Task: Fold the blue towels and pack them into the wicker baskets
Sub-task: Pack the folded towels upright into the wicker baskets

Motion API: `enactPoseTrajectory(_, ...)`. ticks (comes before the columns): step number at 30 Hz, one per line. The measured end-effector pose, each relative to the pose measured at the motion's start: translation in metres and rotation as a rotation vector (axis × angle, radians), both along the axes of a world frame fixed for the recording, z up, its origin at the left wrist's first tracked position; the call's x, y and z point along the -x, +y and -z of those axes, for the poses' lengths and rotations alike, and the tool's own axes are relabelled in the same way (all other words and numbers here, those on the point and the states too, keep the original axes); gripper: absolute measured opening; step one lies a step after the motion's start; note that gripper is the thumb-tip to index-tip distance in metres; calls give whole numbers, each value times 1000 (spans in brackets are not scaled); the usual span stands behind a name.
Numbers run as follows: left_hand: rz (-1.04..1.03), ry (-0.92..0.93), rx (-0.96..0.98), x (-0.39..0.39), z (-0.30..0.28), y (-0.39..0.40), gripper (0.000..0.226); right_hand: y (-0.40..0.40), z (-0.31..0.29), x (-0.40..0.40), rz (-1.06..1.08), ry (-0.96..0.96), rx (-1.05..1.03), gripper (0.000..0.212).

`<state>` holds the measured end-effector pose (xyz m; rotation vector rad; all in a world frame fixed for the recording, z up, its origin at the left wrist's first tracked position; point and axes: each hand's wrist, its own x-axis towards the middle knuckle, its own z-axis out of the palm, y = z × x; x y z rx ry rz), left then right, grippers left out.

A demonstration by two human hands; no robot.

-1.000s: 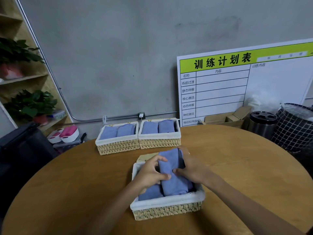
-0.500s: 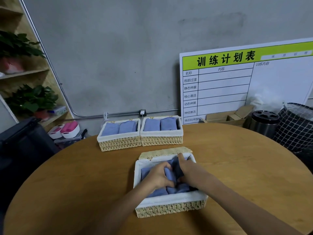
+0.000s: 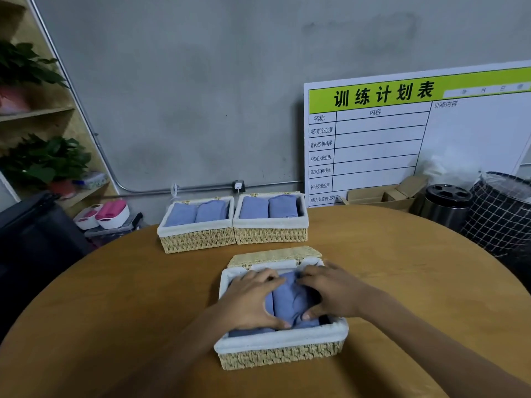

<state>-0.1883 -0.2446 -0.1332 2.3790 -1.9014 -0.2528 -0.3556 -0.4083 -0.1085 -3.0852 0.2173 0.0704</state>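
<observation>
A white-lined wicker basket [image 3: 280, 356] stands near me on the round wooden table [image 3: 115, 311]. Inside it lie folded blue towels [image 3: 287, 300], side by side. My left hand [image 3: 250, 301] presses flat on the left towel, fingers spread. My right hand [image 3: 330, 293] presses on the right towel, thumb at its near end. Both hands cover much of the towels. Two more wicker baskets, the left one [image 3: 198, 239] and the right one [image 3: 271, 235], stand at the table's far edge, each holding two folded blue towels.
A white planning board [image 3: 402, 133] leans on the grey wall. Cardboard boxes [image 3: 385, 195], a metal bin [image 3: 446, 205] and a checked hamper [image 3: 502, 214] stand behind the table at the right. Shelves with plants [image 3: 43, 162] are at the left.
The towel that my hands held tilted above the near basket now lies down inside it. My fingers have flattened out over both towels.
</observation>
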Motion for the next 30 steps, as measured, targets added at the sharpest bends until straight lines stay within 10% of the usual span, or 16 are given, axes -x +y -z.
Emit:
enactPoseTrajectory(10,-23,-61,-47,1,10,-7,102,-7,-3,-12,41,90,-142,100)
enactPoseTrajectory(14,-14,-55,-75,0,9,-8,104,-4,6,-13,20,68,-53,75)
enactPoseTrajectory(30,2,-100,-61,0,16,-7,103,0,13,-18,3,118,91,83)
